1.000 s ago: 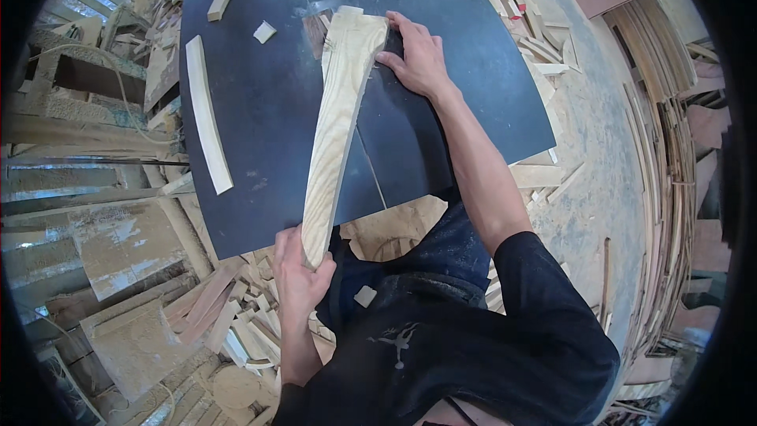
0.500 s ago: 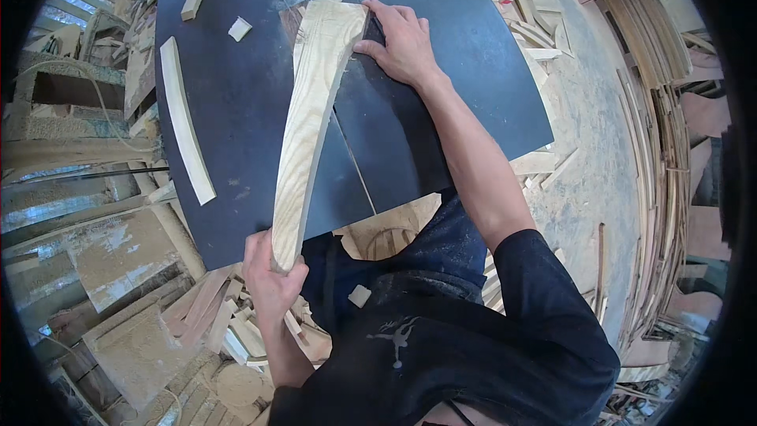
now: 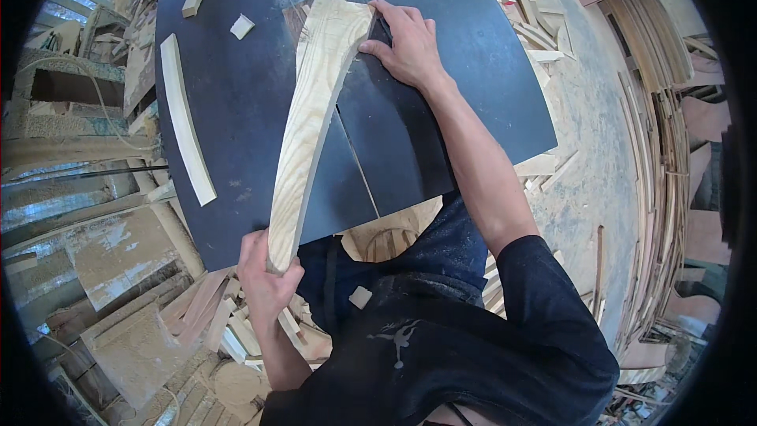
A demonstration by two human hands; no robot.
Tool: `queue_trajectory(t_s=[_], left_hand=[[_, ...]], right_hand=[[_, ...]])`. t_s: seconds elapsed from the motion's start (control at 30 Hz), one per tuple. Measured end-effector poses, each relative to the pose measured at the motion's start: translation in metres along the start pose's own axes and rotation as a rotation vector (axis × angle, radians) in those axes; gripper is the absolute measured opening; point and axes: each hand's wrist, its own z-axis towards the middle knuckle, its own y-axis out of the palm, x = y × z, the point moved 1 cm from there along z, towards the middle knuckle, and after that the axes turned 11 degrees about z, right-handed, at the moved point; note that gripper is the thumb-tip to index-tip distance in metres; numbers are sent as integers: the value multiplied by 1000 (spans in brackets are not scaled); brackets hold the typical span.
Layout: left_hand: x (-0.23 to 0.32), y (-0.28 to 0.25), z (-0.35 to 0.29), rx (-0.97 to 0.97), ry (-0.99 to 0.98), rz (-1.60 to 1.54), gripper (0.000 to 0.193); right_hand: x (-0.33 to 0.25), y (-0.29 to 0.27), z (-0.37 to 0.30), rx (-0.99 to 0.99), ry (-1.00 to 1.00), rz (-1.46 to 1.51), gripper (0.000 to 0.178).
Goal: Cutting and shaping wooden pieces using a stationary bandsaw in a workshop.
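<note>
From my remote seat I read the long axis of the piece of wood first: it lies on the worktop, running from its narrow end at about half past six to its broad end a little past 12 o'clock, and it crosses the line of the slot at a slant. From the left hand the wood stretches away between 12 and 1 o'clock; that hand is nearer the body, its grip pinching the narrow end, which juts past the worktop's near edge, with the thumb on the 3 o'clock side and the fingers on the 9 o'clock side. From the right hand the broad end lies at 9 o'clock, touching; thumb and fingers are spread along that edge, and I cannot tell whether this grip pinches or just presses. Neither hand is the nearer one to the wood, since each touches its own end. The curved strip lies well apart at 9 o'clock from the wood, and the pale chip lies near the broad end, also at 9 o'clock. Against the picture from a second ago, both hands keep the same ends, the worktop sits farther toward 9 o'clock in my view, and the narrow end has swung slightly that way too, so the slant across the slot looks a touch wider.
</note>
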Motion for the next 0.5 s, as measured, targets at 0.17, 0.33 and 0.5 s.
queue_trajectory(t_s=[0.17, 0.33, 0.5], left_hand=[[-1, -2, 3, -6, 22, -10, 59], [2, -2, 6, 5, -1, -32, 53], [-1, -2, 5, -14, -8, -9, 56]], right_hand=[[0, 0, 1, 5, -2, -5, 71], [-4, -2, 2, -9, 13, -2, 69], [1, 0, 4, -6, 4, -9, 70]])
